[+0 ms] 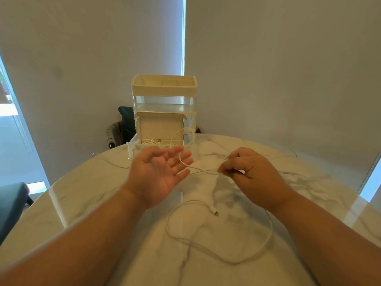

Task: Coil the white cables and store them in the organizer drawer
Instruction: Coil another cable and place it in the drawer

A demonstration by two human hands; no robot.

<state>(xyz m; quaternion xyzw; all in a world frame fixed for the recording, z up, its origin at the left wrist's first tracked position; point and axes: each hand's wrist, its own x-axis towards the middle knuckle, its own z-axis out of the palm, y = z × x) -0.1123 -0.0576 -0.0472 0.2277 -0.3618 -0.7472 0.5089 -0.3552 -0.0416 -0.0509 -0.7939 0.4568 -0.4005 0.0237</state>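
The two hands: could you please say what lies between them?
Head view: a thin white cable spans from the open left hand to the pinching right hand, above the white marble table.

White cable (206, 171) between hands (162, 172)

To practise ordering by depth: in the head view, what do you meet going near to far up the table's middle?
First the thin white cable lying looped → open left hand → clear pulled-out drawer → tall cream plastic organizer.
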